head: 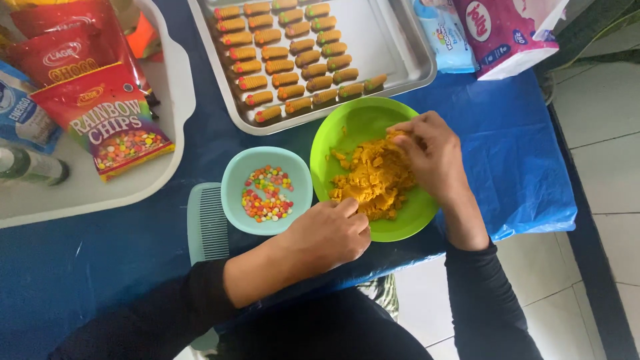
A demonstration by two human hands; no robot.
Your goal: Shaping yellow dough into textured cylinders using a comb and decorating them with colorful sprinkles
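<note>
**A:** Head view, the only one we have. What are the hands on?

**B:** Both are in the green bowl (363, 120), which sits on the blue table cover (520, 147) at the near edge. The orange dough (373, 180) lies in the bowl as a crumbly heap. My right hand (430, 153) is over its far side, fingers bunched together and tips pinching into the dough. My left hand (330, 233) is at the near edge with its fingers curled in. I cannot tell whether they grip a crumb or only press on it.

**A:** Which step, by your reading?

**B:** I judge it to be working a portion loose from the heap. A next move would call for a clean pinch, with the left hand keeping the bowl steady.

**A:** Does the dough point any way?

**B:** The heap has no real heading. Its longer run goes from the far right of the bowl to the near left. The shaped pieces (293, 53) on the metal tray (413, 60) beyond lie in parallel rows, long axes roughly left to right and tipped slightly.

**A:** Anything else close by?

**B:** A small teal bowl (230, 180) of coloured candies (267, 193) stands just beside the green one on the left. Snack bags (100, 113) lie on a white tray (173, 100), well apart.
</note>
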